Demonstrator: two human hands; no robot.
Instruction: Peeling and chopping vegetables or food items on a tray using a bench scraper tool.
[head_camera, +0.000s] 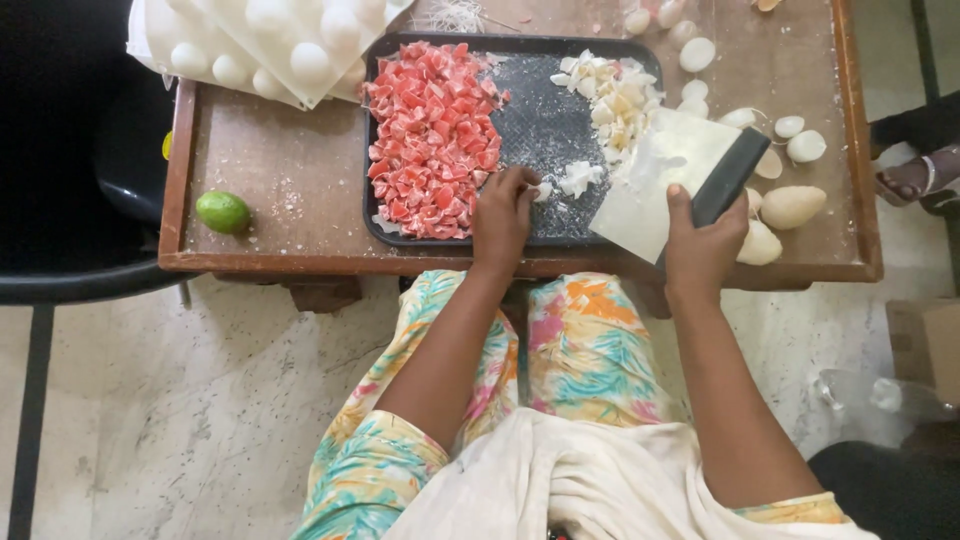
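Note:
A black tray (540, 125) lies on a low wooden table (290, 170). Its left half holds a heap of red and pink chopped pieces (432, 135); white chopped pieces (615, 95) lie at its right. My left hand (503, 215) rests on the tray's near part, fingertips pinching a small white piece (578, 178). My right hand (703, 245) grips the black handle of a broad flat scraper blade (665, 180), tilted over the tray's right edge.
White egg-shaped lumps (790, 205) lie scattered on the table's right side. A green lime (223, 211) sits near the left front edge. White moulded trays (270, 40) overhang the back left. Another person's foot (915, 175) shows at the right. A black chair (70, 200) stands left.

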